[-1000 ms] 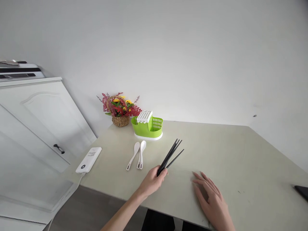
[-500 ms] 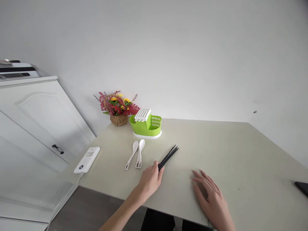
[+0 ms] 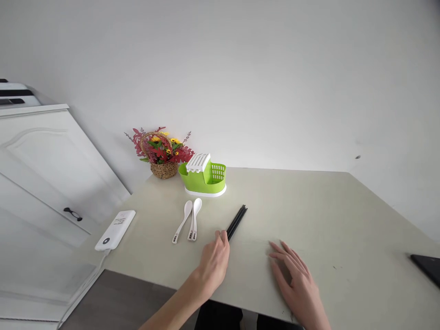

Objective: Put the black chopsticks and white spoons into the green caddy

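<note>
My left hand [image 3: 213, 259] is closed around the near end of several black chopsticks [image 3: 237, 222]. They lie low at the table, their far tips pointing away and slightly right; the gripped ends are hidden by my fingers. My right hand [image 3: 296, 279] rests on the table to the right, fingers stretched out, holding nothing. Left of the chopsticks lie white spoons [image 3: 196, 211] with patterned handle ends, two overlapping and one a little apart. Behind them stands a green cutlery holder [image 3: 201, 183] with a white slotted top and a white base.
A wicker basket of artificial flowers [image 3: 164, 170] stands beside the holder, near the wall. At the table's left edge lies a white power bank [image 3: 115, 230] with a cable hanging down. A black flat object [image 3: 428, 266] lies far right. A white cabinet [image 3: 37, 201] stands at left.
The chopsticks are drawn closer together and turned to point more away from me. My left hand has rotated with them, still gripping. The view has shifted slightly; my right hand stays resting.
</note>
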A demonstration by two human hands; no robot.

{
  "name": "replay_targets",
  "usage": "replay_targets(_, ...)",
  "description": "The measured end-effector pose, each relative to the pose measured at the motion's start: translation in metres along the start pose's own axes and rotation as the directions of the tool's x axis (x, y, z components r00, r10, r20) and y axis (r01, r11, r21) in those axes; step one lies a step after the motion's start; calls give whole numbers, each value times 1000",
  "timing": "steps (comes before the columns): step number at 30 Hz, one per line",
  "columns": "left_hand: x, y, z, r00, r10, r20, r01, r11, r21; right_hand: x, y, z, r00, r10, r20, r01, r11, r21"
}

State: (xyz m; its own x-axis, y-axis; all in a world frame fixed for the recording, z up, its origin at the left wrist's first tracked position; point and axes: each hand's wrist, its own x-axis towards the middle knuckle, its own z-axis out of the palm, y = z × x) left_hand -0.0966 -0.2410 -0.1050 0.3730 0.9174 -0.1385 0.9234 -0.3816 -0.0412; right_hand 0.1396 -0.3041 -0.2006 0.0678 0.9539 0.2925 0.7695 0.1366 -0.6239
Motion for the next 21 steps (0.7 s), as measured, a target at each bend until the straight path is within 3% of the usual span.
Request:
replay_targets(4,3,9,-2,999,0,35,-2,998,69,0,-2,-1,1000,-4,-15,4,1000,-1)
replay_targets(10,6,13,7,997,19,-78,-17,1000,26,1,0,0,1000,-16,-12,16,1000,-22)
replay_targets(17,-3,0,7,984,-21,-178,4,995,-95,-1,-9,0,998,7,-62,-7,1000,13)
replay_targets(21,-4,-20,-3,954,-73,-290,41,992,-117,-2,-5,0,1000,28,-12,-28,999,19)
